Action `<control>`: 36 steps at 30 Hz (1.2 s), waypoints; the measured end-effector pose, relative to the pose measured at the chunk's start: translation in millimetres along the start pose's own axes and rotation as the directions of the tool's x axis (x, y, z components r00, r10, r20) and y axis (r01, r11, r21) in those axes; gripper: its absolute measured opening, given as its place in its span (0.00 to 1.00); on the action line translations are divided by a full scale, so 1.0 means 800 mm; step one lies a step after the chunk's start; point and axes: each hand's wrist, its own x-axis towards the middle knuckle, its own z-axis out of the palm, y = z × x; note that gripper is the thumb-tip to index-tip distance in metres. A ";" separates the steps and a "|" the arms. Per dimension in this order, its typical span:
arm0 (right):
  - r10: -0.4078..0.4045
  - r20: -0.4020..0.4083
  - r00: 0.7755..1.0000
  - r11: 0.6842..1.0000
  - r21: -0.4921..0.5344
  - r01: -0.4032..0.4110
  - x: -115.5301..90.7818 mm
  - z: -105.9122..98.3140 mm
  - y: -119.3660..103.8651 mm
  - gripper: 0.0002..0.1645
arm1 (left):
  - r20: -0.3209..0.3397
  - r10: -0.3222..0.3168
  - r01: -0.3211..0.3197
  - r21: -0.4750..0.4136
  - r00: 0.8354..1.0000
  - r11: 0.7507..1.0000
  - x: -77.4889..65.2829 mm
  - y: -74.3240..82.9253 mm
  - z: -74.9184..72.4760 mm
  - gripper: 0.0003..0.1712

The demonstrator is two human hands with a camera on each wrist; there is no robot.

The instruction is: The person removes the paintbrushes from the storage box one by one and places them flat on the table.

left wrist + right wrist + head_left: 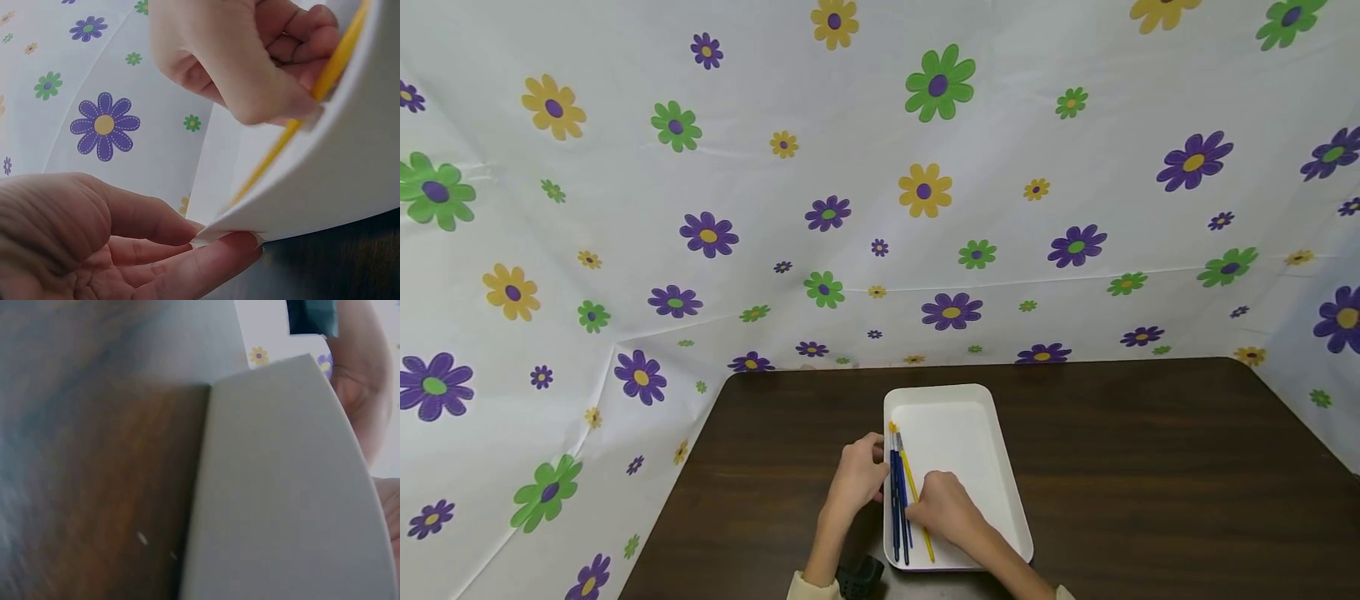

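A white rectangular tray (pixel 966 450) lies on the dark table. Several slim paintbrushes with dark blue handles (pixel 896 508) lie lengthwise along its left side, beside a yellow-handled paintbrush (pixel 928 546). My left hand (pixel 859 477) is at the tray's left edge; in the left wrist view its thumb and fingers pinch the rim (pixel 228 235). Over the tray, my right hand (pixel 949 507) pinches the yellow paintbrush (pixel 340 55) between thumb and curled fingers. The right wrist view shows mostly the tray's outer wall (pixel 287 487); the right fingers are hidden there.
The dark brown wooden table (pixel 1135 467) extends to both sides of the tray. Behind it hangs a white cloth (pixel 850 100) printed with purple, green and yellow flowers. A black device (pixel 861 577) sits by the left wrist, near the tray's front corner.
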 end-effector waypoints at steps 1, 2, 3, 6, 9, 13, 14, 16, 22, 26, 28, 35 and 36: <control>0.002 0.001 1.000 1.000 0.013 -0.002 0.000 -0.004 0.000 0.17 | -0.002 -0.001 0.001 -0.006 1.000 1.000 0.000 -0.001 0.000 0.22; 0.012 0.003 1.000 0.999 0.031 -0.012 0.001 -0.008 0.000 0.17 | -0.005 -0.003 0.003 -0.011 1.000 1.000 0.000 -0.001 0.001 0.22; 0.025 0.000 1.000 0.998 0.050 -0.025 0.002 -0.014 0.000 0.16 | -0.009 -0.005 0.005 -0.016 1.000 1.000 0.000 -0.002 0.001 0.22; 0.068 -0.020 0.997 0.992 0.108 -0.066 0.004 -0.033 -0.002 0.13 | -0.017 -0.010 0.009 -0.029 1.000 1.000 0.001 -0.003 0.002 0.21; 0.105 -0.064 0.992 0.982 0.161 -0.094 0.005 -0.059 -0.004 0.10 | -0.024 -0.012 0.011 -0.040 1.000 0.999 0.002 -0.004 0.003 0.21; 0.112 -0.120 0.986 0.972 0.219 -0.084 0.007 -0.090 0.000 0.06 | -0.026 -0.014 0.013 -0.050 1.000 0.999 0.003 -0.005 0.002 0.22; 0.112 -0.129 0.985 0.970 0.229 -0.080 0.007 -0.097 0.001 0.05 | -0.024 -0.014 0.013 -0.052 1.000 0.999 0.004 -0.005 0.002 0.22; 0.114 -0.141 0.983 0.966 0.249 -0.076 0.008 -0.110 0.006 0.03 | -0.020 -0.011 0.010 -0.054 1.000 0.998 0.004 -0.006 0.001 0.22; 0.096 -0.166 0.982 0.972 0.230 -0.056 0.007 -0.141 0.020 0.03 | -0.022 -0.009 0.007 -0.063 1.000 0.998 0.003 -0.006 0.000 0.21; 0.071 -0.181 0.981 0.979 0.203 -0.034 0.003 -0.157 0.026 0.04 | -0.015 -0.013 0.012 -0.105 1.000 0.994 0.002 -0.006 -0.002 0.21; 0.062 -0.187 0.980 0.983 0.180 -0.028 0.001 -0.165 0.030 0.04 | -0.004 -0.015 0.014 -0.134 1.000 0.991 0.003 -0.006 -0.002 0.22; 0.051 -0.162 0.986 0.997 0.062 -0.041 -0.003 -0.194 0.054 0.05 | 0.010 -0.013 0.014 -0.168 1.000 0.986 0.006 -0.008 -0.003 0.23; 0.058 -0.152 0.987 0.998 0.047 -0.052 -0.004 -0.198 0.059 0.05 | 0.011 -0.014 0.015 -0.167 1.000 0.986 0.006 -0.009 -0.003 0.23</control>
